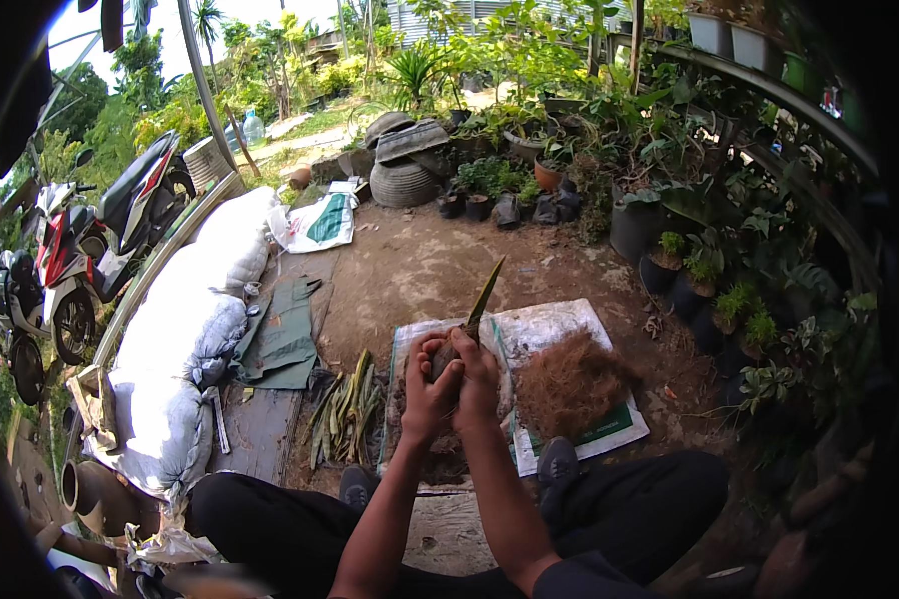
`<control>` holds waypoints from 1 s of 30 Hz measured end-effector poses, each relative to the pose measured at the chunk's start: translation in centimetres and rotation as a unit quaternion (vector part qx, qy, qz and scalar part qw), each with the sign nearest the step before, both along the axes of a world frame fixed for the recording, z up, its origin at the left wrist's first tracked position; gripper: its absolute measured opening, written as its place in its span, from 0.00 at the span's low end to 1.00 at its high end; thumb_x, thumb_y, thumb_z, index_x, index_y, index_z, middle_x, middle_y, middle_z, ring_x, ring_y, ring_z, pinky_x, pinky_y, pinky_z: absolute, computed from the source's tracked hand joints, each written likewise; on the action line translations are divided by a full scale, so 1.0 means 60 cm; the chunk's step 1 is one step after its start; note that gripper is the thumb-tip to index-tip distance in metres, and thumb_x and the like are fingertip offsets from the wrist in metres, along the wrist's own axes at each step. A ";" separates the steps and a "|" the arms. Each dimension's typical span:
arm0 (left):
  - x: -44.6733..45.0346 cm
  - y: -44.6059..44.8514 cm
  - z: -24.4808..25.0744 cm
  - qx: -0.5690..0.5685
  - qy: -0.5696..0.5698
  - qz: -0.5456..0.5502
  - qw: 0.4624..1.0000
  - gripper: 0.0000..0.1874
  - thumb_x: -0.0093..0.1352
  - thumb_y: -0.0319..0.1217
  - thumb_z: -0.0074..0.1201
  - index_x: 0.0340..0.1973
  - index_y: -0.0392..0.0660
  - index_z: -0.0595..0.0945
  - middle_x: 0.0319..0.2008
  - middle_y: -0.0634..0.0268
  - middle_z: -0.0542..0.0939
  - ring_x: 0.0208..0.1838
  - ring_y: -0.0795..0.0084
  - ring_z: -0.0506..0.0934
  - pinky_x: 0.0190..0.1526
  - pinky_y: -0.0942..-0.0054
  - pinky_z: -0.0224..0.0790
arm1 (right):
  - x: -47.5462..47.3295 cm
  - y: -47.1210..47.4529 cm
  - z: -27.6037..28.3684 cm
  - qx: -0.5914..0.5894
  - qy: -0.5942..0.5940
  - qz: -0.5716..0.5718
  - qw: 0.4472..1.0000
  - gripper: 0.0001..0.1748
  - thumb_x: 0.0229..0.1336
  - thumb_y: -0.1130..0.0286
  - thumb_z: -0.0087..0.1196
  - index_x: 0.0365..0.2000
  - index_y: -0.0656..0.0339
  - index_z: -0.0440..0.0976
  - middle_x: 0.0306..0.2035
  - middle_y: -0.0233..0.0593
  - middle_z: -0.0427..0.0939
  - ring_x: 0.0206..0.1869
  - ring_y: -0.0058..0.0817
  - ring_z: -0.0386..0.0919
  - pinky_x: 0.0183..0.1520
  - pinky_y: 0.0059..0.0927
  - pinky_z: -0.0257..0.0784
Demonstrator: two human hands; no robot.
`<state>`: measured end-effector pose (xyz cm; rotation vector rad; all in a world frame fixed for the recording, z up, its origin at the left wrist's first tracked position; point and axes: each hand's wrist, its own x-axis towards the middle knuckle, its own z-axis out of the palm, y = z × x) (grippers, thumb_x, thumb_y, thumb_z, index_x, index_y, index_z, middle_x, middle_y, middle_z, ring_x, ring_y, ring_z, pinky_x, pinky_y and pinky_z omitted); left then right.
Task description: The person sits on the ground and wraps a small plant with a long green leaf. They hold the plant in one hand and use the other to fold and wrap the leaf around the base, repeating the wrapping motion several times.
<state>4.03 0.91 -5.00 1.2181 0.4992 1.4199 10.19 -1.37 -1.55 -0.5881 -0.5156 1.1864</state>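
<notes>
Both my hands are closed together around a dark, rounded clump (443, 358), held above the white woven sacks in front of me. My left hand (428, 374) cups it from the left, and my right hand (473, 373) grips it from the right with the thumb across the front. A single stiff, pointed green leaf (487, 296) rises from the clump, leaning up and to the right. My fingers hide much of the clump. Right of my hands, a heap of brown coconut fibre (578, 382) lies on a white woven sack (584, 314) with a green printed patch.
Left of the sacks lies a bundle of long cut leaves (348, 408). Filled white sacks (172, 359) line the left side beside a green cloth (279, 333). Potted plants (719, 292) border the right; ridged grey pots (404, 180) stack at the back. Motorbikes (75, 277) stand far left.
</notes>
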 end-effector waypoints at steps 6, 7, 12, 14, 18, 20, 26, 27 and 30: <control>-0.020 0.004 0.016 -0.058 -0.076 -0.141 0.985 0.31 0.67 0.44 0.51 0.58 0.39 0.62 0.49 0.58 0.70 0.52 0.71 0.71 0.53 0.71 0.62 | -0.006 -0.007 0.012 0.068 0.067 0.039 0.995 0.18 0.62 0.58 0.48 0.39 0.66 0.70 0.37 0.43 0.75 0.37 0.32 0.78 0.41 0.28 0.75; -0.022 0.002 0.019 -0.020 -0.057 -0.132 0.989 0.33 0.66 0.45 0.52 0.60 0.40 0.61 0.48 0.59 0.70 0.51 0.70 0.71 0.53 0.71 0.63 | -0.001 -0.008 0.012 0.045 0.082 0.037 0.995 0.18 0.62 0.57 0.48 0.38 0.65 0.70 0.37 0.43 0.75 0.38 0.32 0.78 0.41 0.28 0.75; -0.019 -0.008 0.024 -0.004 0.015 -0.077 0.997 0.38 0.63 0.36 0.57 0.64 0.47 0.55 0.46 0.60 0.71 0.50 0.72 0.71 0.49 0.75 0.65 | 0.009 -0.006 0.002 0.023 0.062 0.042 0.997 0.10 0.58 0.65 0.48 0.32 0.63 0.69 0.28 0.41 0.76 0.25 0.25 0.75 0.30 0.25 0.74; -0.007 -0.013 0.021 -0.014 -0.017 -0.059 0.998 0.30 0.66 0.29 0.53 0.61 0.44 0.58 0.44 0.61 0.72 0.46 0.77 0.72 0.45 0.79 0.65 | 0.001 -0.003 -0.002 0.004 0.019 -0.013 1.000 0.10 0.58 0.65 0.48 0.31 0.63 0.69 0.28 0.41 0.76 0.23 0.25 0.75 0.28 0.24 0.73; -0.005 -0.012 0.017 -0.065 -0.086 -0.074 0.991 0.20 0.70 0.32 0.45 0.57 0.42 0.63 0.46 0.61 0.74 0.47 0.77 0.72 0.48 0.79 0.64 | -0.010 -0.002 -0.001 0.006 -0.054 -0.086 0.995 0.14 0.62 0.62 0.47 0.33 0.64 0.71 0.31 0.42 0.77 0.31 0.26 0.76 0.39 0.25 0.72; -0.011 -0.008 0.018 -0.138 -0.193 -0.118 0.964 0.18 0.72 0.39 0.40 0.54 0.43 0.66 0.48 0.60 0.74 0.51 0.72 0.72 0.54 0.74 0.62 | -0.009 -0.004 0.002 0.039 0.031 0.015 0.999 0.17 0.63 0.60 0.48 0.40 0.65 0.71 0.36 0.41 0.78 0.41 0.26 0.75 0.49 0.26 0.68; -0.027 0.003 0.023 -0.078 -0.133 -0.209 0.966 0.36 0.62 0.47 0.56 0.58 0.39 0.63 0.55 0.57 0.68 0.57 0.67 0.69 0.60 0.70 0.56 | 0.005 -0.003 0.003 0.085 0.022 0.045 0.995 0.16 0.61 0.62 0.50 0.42 0.65 0.68 0.36 0.46 0.79 0.36 0.25 0.77 0.41 0.25 0.73; -0.027 0.003 0.024 -0.048 -0.078 -0.176 0.980 0.36 0.61 0.45 0.57 0.59 0.39 0.63 0.54 0.57 0.69 0.56 0.68 0.69 0.60 0.71 0.57 | 0.008 -0.004 0.001 0.084 0.036 0.061 0.994 0.16 0.61 0.62 0.50 0.42 0.65 0.68 0.36 0.47 0.79 0.35 0.25 0.77 0.39 0.25 0.73; -0.020 -0.006 0.025 -0.055 -0.003 -0.099 0.994 0.34 0.59 0.35 0.61 0.57 0.39 0.65 0.50 0.59 0.72 0.51 0.72 0.72 0.54 0.75 0.62 | 0.008 0.001 0.000 0.074 -0.018 0.040 0.996 0.17 0.61 0.61 0.50 0.43 0.64 0.67 0.37 0.47 0.78 0.34 0.25 0.77 0.36 0.24 0.75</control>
